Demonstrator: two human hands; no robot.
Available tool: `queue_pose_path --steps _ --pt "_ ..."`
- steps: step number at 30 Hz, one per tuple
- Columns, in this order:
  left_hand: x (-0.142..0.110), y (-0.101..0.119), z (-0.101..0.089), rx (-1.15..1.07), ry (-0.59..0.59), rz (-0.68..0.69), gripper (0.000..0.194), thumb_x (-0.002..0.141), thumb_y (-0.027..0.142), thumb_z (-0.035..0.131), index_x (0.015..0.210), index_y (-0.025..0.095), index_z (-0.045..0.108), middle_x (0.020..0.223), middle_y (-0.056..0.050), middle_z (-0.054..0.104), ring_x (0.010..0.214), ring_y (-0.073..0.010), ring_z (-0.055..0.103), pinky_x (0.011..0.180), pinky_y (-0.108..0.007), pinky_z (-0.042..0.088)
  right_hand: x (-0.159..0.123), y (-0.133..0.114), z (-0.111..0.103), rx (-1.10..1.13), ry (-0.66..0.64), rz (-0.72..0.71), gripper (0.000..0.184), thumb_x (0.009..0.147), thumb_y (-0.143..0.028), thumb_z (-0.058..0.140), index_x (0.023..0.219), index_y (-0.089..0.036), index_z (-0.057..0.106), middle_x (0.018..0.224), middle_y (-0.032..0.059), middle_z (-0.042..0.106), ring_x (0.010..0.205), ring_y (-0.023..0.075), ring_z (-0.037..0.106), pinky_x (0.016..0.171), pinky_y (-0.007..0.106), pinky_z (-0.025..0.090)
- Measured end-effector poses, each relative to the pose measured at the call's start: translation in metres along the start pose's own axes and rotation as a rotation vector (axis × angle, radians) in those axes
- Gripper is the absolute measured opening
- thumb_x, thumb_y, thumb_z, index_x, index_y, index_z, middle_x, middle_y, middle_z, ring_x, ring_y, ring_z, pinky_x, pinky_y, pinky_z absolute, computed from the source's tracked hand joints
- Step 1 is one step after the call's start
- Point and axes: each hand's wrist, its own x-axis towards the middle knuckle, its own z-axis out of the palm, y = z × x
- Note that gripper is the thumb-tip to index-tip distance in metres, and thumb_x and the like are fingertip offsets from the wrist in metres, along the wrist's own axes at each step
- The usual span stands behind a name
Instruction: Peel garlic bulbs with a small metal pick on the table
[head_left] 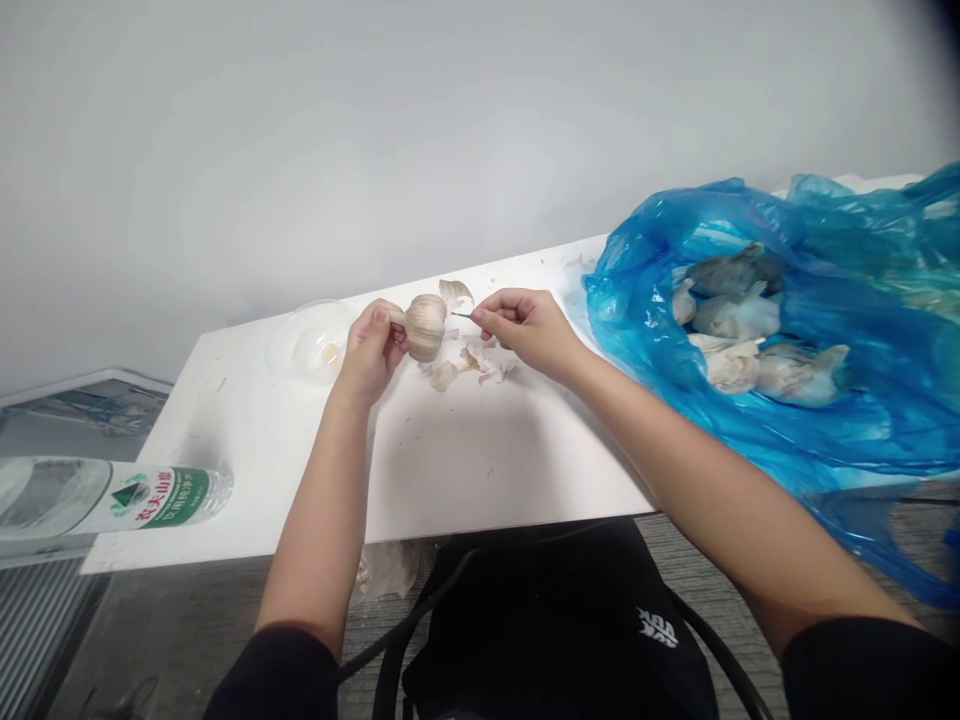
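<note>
My left hand (372, 350) is closed on the stem of a whole garlic bulb (426, 328), holding it above the white table. The bulb still has its pale, streaked outer skin. Just right of the bulb, my right hand (521, 325) pinches a thin dark pointed thing (461, 315), its tip close to the bulb; what kind it is I cannot make out. A curled piece of dry garlic skin (454, 293) shows behind the bulb. More loose garlic skins (446, 374) lie on the table below and between the two hands.
Left of my left hand stands a clear bowl (289, 335) with a pale piece in it. A blue plastic bag (637, 270) with several garlic bulbs (739, 315) sits on the right. A water bottle (161, 495) is at the left edge of the white table (465, 470).
</note>
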Motion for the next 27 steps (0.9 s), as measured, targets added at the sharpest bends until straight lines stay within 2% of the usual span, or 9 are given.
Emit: queue_pose_path --steps 5,11,18,21,27 --pt "-0.0007 0.0022 0.0005 0.042 -0.003 -0.003 0.049 0.079 0.064 0.066 0.068 0.019 0.053 0.060 0.003 0.042 0.055 -0.0092 0.044 0.050 -0.022 0.039 -0.0002 -0.0009 0.0002 0.028 -0.011 0.007 0.035 0.076 -0.051 0.073 0.077 -0.016 0.065 0.062 0.0002 0.063 0.050 0.0076 0.045 0.049 0.023 0.035" --pt "-0.0017 0.0001 -0.0013 0.058 -0.001 -0.014 0.050 0.075 0.066 0.069 0.072 0.019 0.055 0.062 0.003 0.045 0.056 -0.0089 0.045 0.052 -0.021 0.040 0.0004 -0.0011 0.0013 0.062 0.005 0.008 0.029 0.076 -0.044 0.072 0.076 -0.016 0.064 0.060 -0.0009 0.062 0.049 0.0070 0.045 0.049 0.022 0.035" --pt "-0.0007 0.0033 0.0008 0.065 0.011 0.000 0.051 0.076 0.067 0.067 0.066 0.019 0.053 0.060 0.002 0.043 0.055 -0.0098 0.043 0.049 -0.022 0.039 -0.0002 0.0005 0.0003 0.032 0.006 -0.009 0.031 0.075 -0.045 0.074 0.077 -0.015 0.067 0.063 0.0013 0.064 0.055 0.0095 0.053 0.053 0.023 0.040" --pt "-0.0008 0.0039 0.0009 0.068 0.016 -0.001 0.050 0.078 0.066 0.066 0.067 0.019 0.053 0.061 0.002 0.042 0.055 -0.0101 0.044 0.049 -0.022 0.039 -0.0018 -0.0011 0.0023 0.034 0.037 -0.056 0.031 0.075 -0.047 0.073 0.076 -0.016 0.066 0.064 0.0010 0.063 0.057 0.0104 0.054 0.054 0.024 0.042" --pt "-0.0018 0.0046 0.0022 0.061 -0.012 -0.010 0.051 0.074 0.068 0.069 0.069 0.019 0.054 0.061 0.003 0.044 0.055 -0.0092 0.044 0.051 -0.022 0.040 -0.0050 -0.0028 0.0071 0.010 0.114 -0.120 0.033 0.076 -0.051 0.072 0.077 -0.018 0.066 0.067 0.0014 0.065 0.061 0.0120 0.057 0.057 0.025 0.044"
